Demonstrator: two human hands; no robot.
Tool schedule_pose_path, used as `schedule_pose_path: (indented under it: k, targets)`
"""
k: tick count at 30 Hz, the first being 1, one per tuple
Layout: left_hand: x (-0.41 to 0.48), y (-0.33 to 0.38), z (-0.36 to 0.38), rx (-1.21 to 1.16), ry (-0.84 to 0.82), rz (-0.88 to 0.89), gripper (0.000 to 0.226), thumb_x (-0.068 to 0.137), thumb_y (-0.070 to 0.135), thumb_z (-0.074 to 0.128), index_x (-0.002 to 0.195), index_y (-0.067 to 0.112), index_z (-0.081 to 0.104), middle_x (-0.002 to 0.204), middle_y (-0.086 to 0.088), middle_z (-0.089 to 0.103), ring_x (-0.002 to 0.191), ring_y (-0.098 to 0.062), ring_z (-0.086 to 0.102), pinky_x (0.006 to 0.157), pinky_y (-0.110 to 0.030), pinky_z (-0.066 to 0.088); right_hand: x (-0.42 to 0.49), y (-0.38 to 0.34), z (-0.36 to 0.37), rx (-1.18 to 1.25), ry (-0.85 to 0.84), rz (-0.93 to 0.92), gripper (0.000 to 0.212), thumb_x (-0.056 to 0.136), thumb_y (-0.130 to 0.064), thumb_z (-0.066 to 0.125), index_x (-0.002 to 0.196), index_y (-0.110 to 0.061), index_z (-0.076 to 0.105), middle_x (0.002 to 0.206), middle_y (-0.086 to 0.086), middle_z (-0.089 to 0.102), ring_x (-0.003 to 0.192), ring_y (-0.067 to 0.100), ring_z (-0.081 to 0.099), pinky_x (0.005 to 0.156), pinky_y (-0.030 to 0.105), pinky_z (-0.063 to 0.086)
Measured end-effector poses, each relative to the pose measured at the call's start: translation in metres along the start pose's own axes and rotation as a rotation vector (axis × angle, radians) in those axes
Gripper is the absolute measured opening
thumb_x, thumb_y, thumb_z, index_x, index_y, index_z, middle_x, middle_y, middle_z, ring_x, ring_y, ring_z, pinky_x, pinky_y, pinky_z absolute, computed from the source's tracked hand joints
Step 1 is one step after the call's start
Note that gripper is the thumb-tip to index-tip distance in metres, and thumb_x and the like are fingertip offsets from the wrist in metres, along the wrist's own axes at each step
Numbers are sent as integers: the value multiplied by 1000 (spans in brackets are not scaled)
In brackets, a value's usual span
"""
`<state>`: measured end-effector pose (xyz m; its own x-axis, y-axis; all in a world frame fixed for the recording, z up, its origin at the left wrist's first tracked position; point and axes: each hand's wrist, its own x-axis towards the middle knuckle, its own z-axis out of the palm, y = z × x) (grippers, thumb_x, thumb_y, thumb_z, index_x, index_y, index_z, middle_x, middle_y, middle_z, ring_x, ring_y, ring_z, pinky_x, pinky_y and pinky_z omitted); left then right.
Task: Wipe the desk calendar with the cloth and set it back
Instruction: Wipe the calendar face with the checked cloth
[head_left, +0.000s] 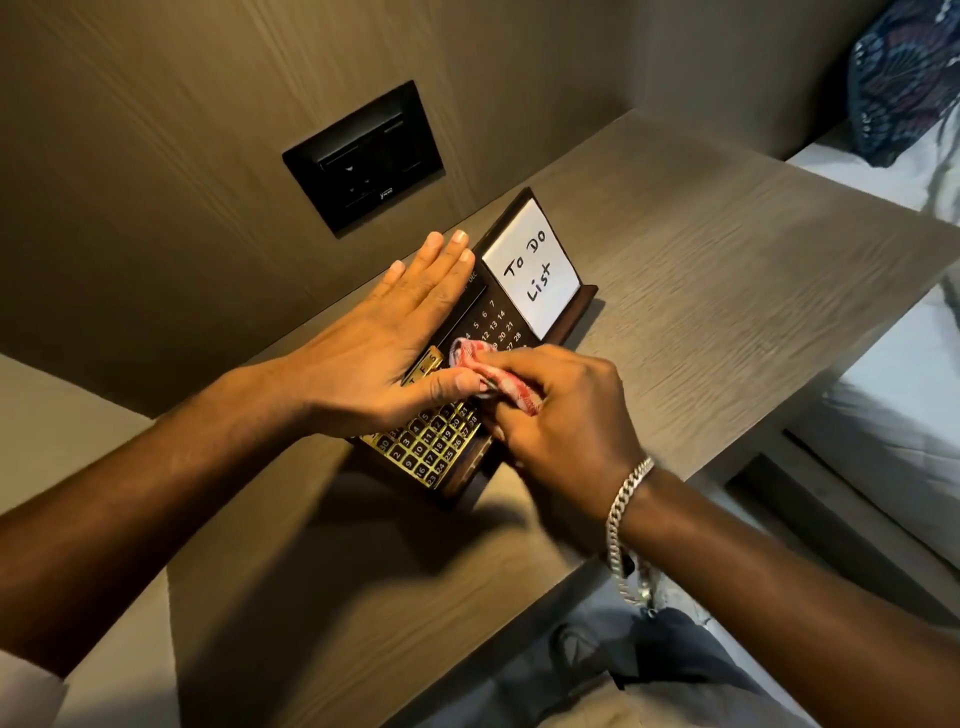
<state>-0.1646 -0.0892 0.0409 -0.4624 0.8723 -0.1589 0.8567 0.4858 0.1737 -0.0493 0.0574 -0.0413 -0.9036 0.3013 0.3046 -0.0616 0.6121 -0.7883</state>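
The desk calendar (467, 364) stands on the wooden shelf (701, 249), just below the black switch plate (363, 158) on the wall. If the wiping hand pushes too hard, the calendar could slide or tip back toward the switch plate, and the white "To Do List" card (532, 267) at its far end could slip out. The little gold number tiles (431, 447) look loose, so the cloth may catch one and knock it out of place. The left hand (379, 343) lies flat and open on top of the calendar, fingers spread, holding it down. The right hand (556, 410) is squeezed tight around the red and white cloth (488, 371), which presses on the calendar's front, right beside the left thumb.
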Motion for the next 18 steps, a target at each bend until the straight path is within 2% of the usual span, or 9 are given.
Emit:
schedule_pose_path:
  k: [3, 6, 8, 12, 18]
  targets:
    - [-1, 1, -1, -8, 3, 2, 109, 72, 87, 13, 151, 17, -14, 161, -1, -23, 145, -8, -26, 120, -38, -11, 21, 12, -14, -86, 34, 4, 46, 70, -12, 76, 114, -22, 71, 100, 5, 74, 85, 21, 67, 81, 34, 56]
    - [-1, 3, 0, -20, 7, -8, 110, 71, 87, 12, 152, 16, -13, 161, -2, -23, 146, -9, -26, 120, -38, -11, 26, 14, -13, -153, 86, 6, 47, 70, -9, 77, 115, -19, 70, 99, 7, 73, 85, 23, 67, 80, 26, 52]
    - [0, 2, 1, -19, 11, -6, 109, 73, 86, 13, 152, 16, -13, 161, -2, -22, 146, -9, -25, 120, -39, -10, 13, 5, -2, -132, 79, -21, 49, 69, -7, 76, 116, -17, 70, 100, 7, 72, 83, 23, 68, 78, 24, 50]
    - [-1, 2, 1, 7, 6, -9, 107, 74, 85, 16, 151, 17, -14, 161, -1, -24, 145, -8, -26, 120, -39, -11, -8, -8, 6, -50, -8, -58, 51, 69, -8, 76, 118, -20, 68, 105, 4, 72, 88, 20, 68, 82, 30, 57]
    - [-2, 5, 0, 39, 17, -15, 110, 71, 87, 11, 151, 16, -13, 161, -3, -23, 146, -10, -26, 120, -38, -12, 27, 10, -11, -137, 90, 1, 47, 75, -12, 73, 120, -21, 67, 104, 4, 73, 90, 20, 68, 82, 27, 54]
